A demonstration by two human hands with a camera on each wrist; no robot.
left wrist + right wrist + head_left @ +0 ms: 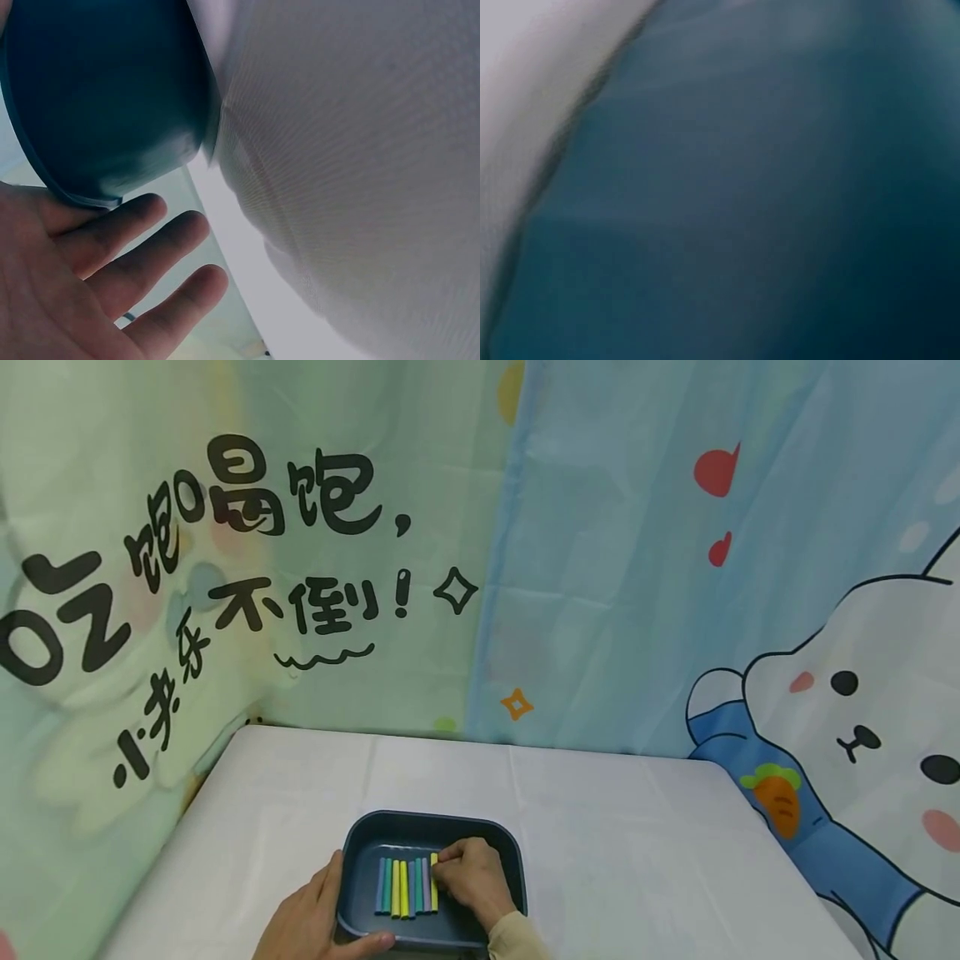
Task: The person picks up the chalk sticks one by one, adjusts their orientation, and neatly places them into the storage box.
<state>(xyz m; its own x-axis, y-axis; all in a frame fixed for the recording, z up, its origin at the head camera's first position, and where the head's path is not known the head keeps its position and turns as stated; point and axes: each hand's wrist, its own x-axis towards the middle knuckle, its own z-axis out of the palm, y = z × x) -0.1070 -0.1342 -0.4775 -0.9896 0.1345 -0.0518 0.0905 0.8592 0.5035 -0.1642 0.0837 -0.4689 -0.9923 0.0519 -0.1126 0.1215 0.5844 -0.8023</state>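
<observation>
A dark blue rectangular tray [358, 868] holds a row of thin coloured sticks [403, 889] in purple, teal and yellow, lying side by side. My right hand [474, 877] reaches over the tray's right part and pinches the upper part of the yellow stick [434, 897] at the row's right end. Against the tray's left side rests my left hand [311, 914], its thumb along the near rim. In the left wrist view, the fingers of the left hand [112, 270] are spread and extended by the tray [112, 90]. Only blurred blue tray surface [705, 187] and pale sleeve show in the right wrist view.
The tray stands near the front of a white-covered table [637, 852]. Behind and beside it hangs a printed curtain [600, 568] with black lettering and a cartoon animal [840, 710] at the right. A pale sleeve [517, 937] covers the right wrist.
</observation>
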